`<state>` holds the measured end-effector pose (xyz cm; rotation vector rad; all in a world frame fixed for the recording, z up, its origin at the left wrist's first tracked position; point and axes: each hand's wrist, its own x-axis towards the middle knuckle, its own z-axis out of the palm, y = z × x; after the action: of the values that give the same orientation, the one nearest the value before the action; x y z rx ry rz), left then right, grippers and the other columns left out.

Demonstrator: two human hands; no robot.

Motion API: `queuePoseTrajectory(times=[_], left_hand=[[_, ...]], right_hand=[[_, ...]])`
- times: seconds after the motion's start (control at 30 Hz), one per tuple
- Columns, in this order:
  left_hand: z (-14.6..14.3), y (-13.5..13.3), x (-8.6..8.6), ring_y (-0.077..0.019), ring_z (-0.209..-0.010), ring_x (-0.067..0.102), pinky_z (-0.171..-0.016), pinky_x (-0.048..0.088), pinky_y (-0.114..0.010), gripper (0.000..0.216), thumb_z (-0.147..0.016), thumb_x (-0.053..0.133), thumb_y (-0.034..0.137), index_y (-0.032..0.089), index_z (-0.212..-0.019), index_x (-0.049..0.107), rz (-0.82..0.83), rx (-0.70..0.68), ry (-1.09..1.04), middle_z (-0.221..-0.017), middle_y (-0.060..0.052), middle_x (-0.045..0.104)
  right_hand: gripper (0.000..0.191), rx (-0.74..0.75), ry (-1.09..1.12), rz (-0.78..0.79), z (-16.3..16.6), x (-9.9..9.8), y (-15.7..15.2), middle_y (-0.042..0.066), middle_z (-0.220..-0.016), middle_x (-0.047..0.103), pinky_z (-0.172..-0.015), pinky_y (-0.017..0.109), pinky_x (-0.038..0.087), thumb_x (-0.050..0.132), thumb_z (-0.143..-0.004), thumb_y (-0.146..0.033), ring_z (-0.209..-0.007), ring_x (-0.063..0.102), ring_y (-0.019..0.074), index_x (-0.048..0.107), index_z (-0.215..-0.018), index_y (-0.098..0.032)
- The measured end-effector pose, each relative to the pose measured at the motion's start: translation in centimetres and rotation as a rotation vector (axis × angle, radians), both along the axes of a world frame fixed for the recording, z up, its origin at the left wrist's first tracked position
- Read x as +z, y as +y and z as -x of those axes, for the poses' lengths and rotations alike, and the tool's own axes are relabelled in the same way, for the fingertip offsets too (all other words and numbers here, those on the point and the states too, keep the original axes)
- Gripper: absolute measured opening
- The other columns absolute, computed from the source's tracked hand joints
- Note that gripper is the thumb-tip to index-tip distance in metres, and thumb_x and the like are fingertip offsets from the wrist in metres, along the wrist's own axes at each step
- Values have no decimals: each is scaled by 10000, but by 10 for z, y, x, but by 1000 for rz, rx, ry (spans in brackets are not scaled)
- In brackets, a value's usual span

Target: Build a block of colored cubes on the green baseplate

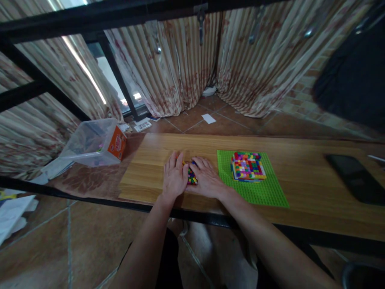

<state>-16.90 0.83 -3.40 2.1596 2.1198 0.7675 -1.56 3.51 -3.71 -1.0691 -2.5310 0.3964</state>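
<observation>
A small pile of multicoloured bricks (pixel 191 176) lies on the wooden tabletop (pixel 300 176) between my two hands. My left hand (pixel 174 175) rests flat on the left side of the pile with its fingers stretched forward. On the right side, my right hand (pixel 207 176) lies over the pile with fingers spread. Most of the pile is hidden under the hands. To the right, a green baseplate (pixel 264 192) carries a square, multicoloured brick build (pixel 248 166), apart from both hands.
A clear plastic tub (pixel 90 142) with an orange label stands at the table's left end. A dark phone (pixel 355 176) lies at the far right. Black metal frame bars run along the front edge and overhead. Curtains hang behind; papers lie on the tiled floor.
</observation>
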Motion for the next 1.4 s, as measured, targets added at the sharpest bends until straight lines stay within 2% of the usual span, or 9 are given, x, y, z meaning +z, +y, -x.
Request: queuePoseTrajectory(times=[0.13, 0.23, 0.53, 0.87, 1.1, 1.4], left_hand=[[-4, 6, 2, -277, -1320, 453, -1121, 333, -481, 420, -975, 348, 298, 141, -1285, 584, 26, -44, 19, -1418, -152, 519], [-7, 8, 3, -261, -1243, 500, -1087, 368, -457, 381, -965, 375, 284, 162, -1221, 630, 10, -24, -11, -1345, -128, 570], [-9, 8, 3, -250, -1085, 537, -986, 413, -421, 238, -915, 494, 252, 209, -1072, 667, -29, 25, -60, -1168, -87, 631], [-12, 7, 3, -256, -1035, 540, -951, 408, -434, 212, -923, 480, 281, 229, -1018, 662, -48, 68, -21, -1111, -72, 646], [-12, 7, 6, -264, -1046, 546, -956, 421, -443, 247, -928, 462, 285, 213, -1035, 672, -43, 62, -18, -1127, -89, 651], [-16, 8, 4, -281, -1080, 555, -963, 438, -458, 313, -916, 453, 236, 227, -1110, 699, -41, 60, 20, -1198, -86, 648]], right_hand=[[515, 25, 66, -35, 0, -1, 1, 194, -1289, 530, -1034, 526, 407, 635, -848, -447, -1205, 468, 320, 561, -1227, -106], [415, 15, 94, -45, -2, -2, 1, 166, -1224, 559, -995, 510, 430, 634, -861, -359, -1143, 479, 307, 576, -1196, -122], [341, -72, 57, -54, 0, 4, -4, 149, -1150, 571, -946, 447, 435, 617, -847, -359, -1071, 465, 292, 604, -1093, -123], [245, -170, 32, -53, 1, 12, -9, 124, -1049, 563, -945, 408, 409, 541, -857, -263, -1009, 459, 271, 622, -1054, -141], [289, -233, -4, -32, 4, 14, -8, 125, -1017, 556, -900, 412, 408, 523, -863, -268, -990, 455, 276, 618, -1109, -149], [199, -294, -95, -76, 9, 19, -12, 121, -1017, 578, -850, 402, 416, 478, -912, -244, -971, 480, 272, 612, -1035, -162]])
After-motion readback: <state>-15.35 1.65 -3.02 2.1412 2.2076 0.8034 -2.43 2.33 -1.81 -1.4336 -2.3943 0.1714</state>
